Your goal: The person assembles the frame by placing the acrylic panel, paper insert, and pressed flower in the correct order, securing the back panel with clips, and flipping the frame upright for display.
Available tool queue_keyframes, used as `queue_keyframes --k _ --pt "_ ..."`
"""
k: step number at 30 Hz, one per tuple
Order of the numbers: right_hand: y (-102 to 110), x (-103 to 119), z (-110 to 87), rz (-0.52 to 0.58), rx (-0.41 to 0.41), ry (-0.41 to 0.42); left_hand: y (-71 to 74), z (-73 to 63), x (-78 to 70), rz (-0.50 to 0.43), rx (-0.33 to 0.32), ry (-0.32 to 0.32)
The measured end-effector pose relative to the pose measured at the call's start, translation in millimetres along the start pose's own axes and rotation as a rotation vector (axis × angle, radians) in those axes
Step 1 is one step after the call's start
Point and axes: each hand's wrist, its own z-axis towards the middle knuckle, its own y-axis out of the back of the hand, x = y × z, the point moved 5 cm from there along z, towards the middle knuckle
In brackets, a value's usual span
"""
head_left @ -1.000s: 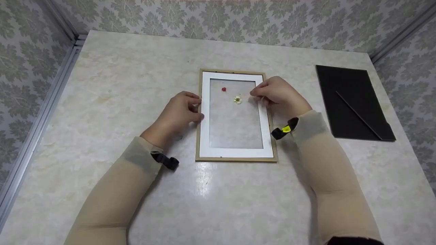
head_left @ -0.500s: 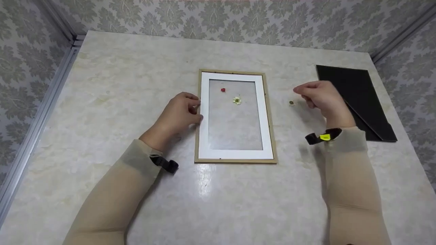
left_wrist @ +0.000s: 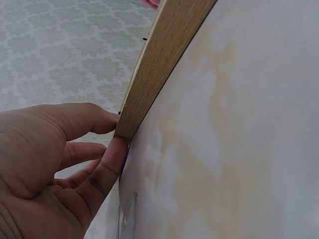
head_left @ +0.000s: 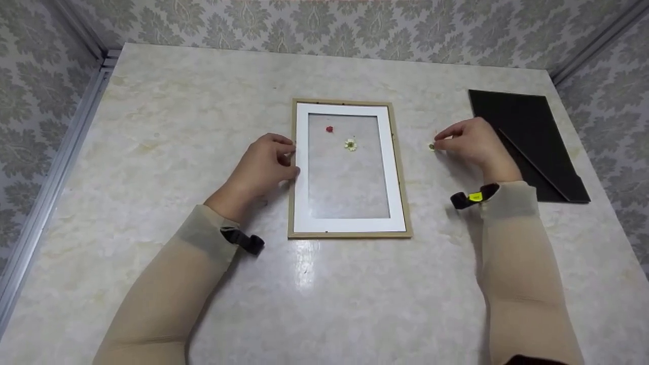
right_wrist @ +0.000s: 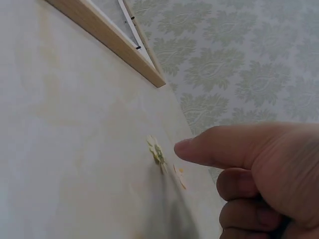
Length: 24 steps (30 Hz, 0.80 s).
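A picture frame (head_left: 350, 234) with a light wood edge and white mat lies flat on the table. Its clear pane bears a small red flower (head_left: 329, 129) and a white flower (head_left: 350, 145). My left hand (head_left: 264, 161) rests against the frame's left side, thumb and forefinger touching the wooden edge at separate spots. To the right of the frame, my right hand (head_left: 474, 146) has its thumb and forefinger beside a small pale flower (right_wrist: 157, 152). The right wrist view shows a narrow gap between thumb and flower; the forefinger is hidden there.
A black backing board (head_left: 527, 126) with a slanted flap lies at the table's far right. Beside the pale flower is another pale piece with an orange spot (right_wrist: 180, 175). Patterned wallpaper (head_left: 324, 25) rises behind the table (head_left: 203, 91).
My right hand moved from the frame's right side out to the pale flower on the table, then lowered beside it. My left hand stayed at the frame's left edge.
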Motion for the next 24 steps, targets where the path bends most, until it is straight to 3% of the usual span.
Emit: queue_keyframes --k 11,24 --pt "-7.9 4.5 2.4 -0.055 0.043 -0.036 0.4 -0.9 0.8 -0.019 0.003 -0.004" --pt "-10.6 8.9 -1.0 -0.121 0.027 0.025 -0.8 -0.6 2.1 -0.008 0.003 -0.001"
